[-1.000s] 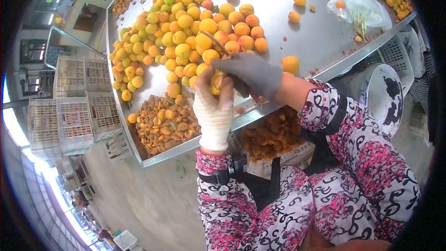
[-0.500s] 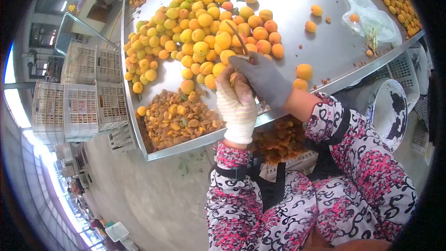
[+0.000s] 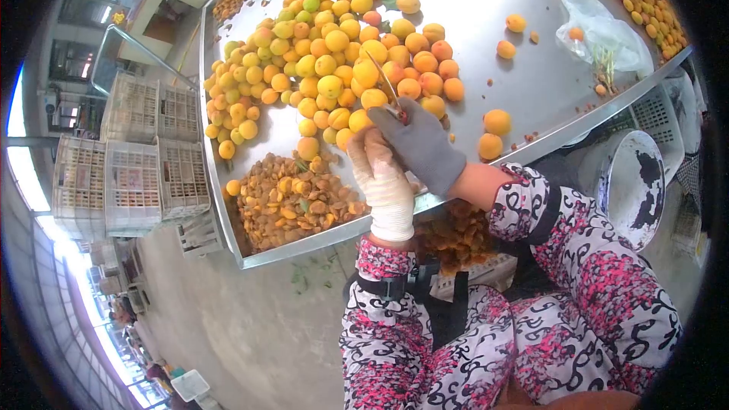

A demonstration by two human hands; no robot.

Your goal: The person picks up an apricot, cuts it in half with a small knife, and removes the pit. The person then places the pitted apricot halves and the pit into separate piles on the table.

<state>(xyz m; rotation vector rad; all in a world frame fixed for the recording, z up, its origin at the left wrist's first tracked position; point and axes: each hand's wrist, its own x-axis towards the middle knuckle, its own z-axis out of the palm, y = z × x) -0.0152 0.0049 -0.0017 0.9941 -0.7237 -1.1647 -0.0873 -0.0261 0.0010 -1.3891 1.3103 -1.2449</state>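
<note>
My right hand [image 3: 424, 147], in a grey glove, is closed around a thin curved knife [image 3: 382, 76] whose blade points up and away over the apricots. Against it, my left hand [image 3: 384, 182] in a white glove has its fingers curled; what they hold is hidden. Both hands are at the near edge of the metal table [image 3: 471, 53]. Beyond them lies a large pile of yellow and orange apricots [image 3: 326, 64]. A heap of brownish apricot pieces [image 3: 292, 205] lies left of my left hand.
More dark pieces fill a crate [image 3: 474, 272] below the table edge. A white basin [image 3: 634, 190] stands at the right. A clear plastic bag [image 3: 600, 30] and loose apricots [image 3: 497, 122] lie on the table. Stacked crates [image 3: 133, 182] stand at the left.
Both hands have shifted slightly down and nearer to me, still together. The knife has moved down and left with my right hand.
</note>
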